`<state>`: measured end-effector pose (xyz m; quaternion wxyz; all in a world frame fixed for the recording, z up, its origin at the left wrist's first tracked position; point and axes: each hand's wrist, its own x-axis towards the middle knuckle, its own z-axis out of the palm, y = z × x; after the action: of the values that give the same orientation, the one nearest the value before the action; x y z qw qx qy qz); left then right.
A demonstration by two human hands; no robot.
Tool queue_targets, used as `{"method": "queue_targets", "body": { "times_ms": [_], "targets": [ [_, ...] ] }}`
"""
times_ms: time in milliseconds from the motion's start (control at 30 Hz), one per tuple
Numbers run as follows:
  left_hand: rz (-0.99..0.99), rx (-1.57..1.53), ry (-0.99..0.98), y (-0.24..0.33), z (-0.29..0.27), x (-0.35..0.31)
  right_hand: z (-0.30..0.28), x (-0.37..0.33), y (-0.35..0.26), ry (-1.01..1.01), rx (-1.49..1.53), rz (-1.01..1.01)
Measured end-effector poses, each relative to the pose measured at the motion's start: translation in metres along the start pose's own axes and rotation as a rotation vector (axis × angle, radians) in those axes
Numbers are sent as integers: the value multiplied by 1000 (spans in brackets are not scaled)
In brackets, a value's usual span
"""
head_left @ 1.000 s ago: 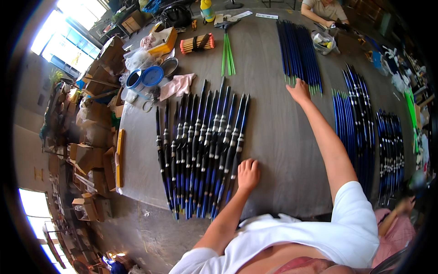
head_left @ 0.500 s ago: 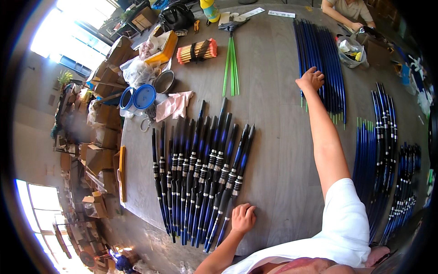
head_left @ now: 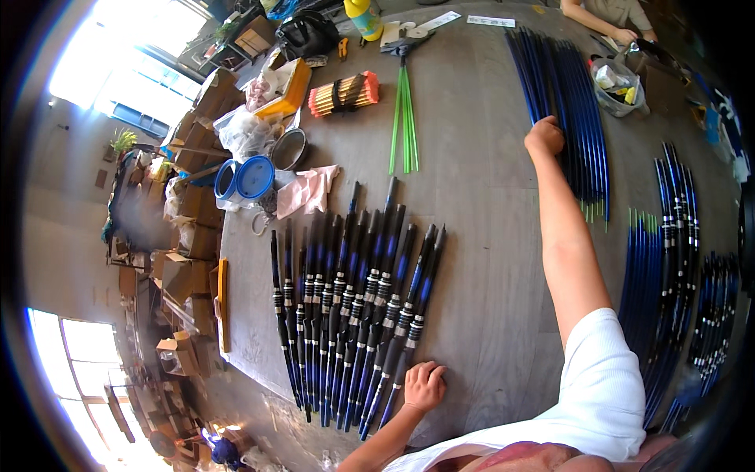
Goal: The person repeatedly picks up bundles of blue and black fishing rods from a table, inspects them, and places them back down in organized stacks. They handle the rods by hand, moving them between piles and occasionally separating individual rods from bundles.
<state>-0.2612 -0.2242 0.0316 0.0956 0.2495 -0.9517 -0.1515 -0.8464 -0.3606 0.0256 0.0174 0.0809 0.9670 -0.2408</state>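
Note:
My right hand [head_left: 545, 135], with the arm stretched far forward, is closed around the lower end of several thin blue fishing-rod sections [head_left: 531, 75]. More blue sections [head_left: 580, 118] with green tips lie just right of it; a narrow gap parts them from the gripped ones. My left hand [head_left: 425, 385] rests on the near part of the table with loosely bent fingers and nothing in it. Beside it, to the left, a fanned row of dark fishing-rod handles [head_left: 346, 303] with silver rings and blue shafts lies on the table. The fingers of my right hand are partly hidden.
Green thin rods [head_left: 405, 118], an orange-ended bundle [head_left: 344, 94], a pink cloth [head_left: 307, 191] and a blue lid [head_left: 255, 177] lie further off. At right are more blue rods [head_left: 641, 267] and handles [head_left: 678, 212]. A co-worker's hand [head_left: 625, 36] shows by a bag-lined bin [head_left: 617, 86].
My right hand has gone from spread fingers over the blue rod sections to closed around some of them, and these have shifted away from me. My left hand stays put; the view has shifted slightly.

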Motion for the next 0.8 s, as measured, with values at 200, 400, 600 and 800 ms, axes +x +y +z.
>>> {"method": "queue_targets", "body": {
  "times_ms": [200,400,600,800],
  "targets": [
    [-8,-38,-13,2,-4,0,-9,5,16,-70,11,-32],
    [5,-59,3,0,-5,-3,-72,-41,46,-113,-229,-287],
    [14,-75,36,1,-9,-4,-137,-78,100,-111,-325,-538],
    [37,-97,103,0,-5,-8,-231,-150,161,-182,-387,-709]
  ]
}}
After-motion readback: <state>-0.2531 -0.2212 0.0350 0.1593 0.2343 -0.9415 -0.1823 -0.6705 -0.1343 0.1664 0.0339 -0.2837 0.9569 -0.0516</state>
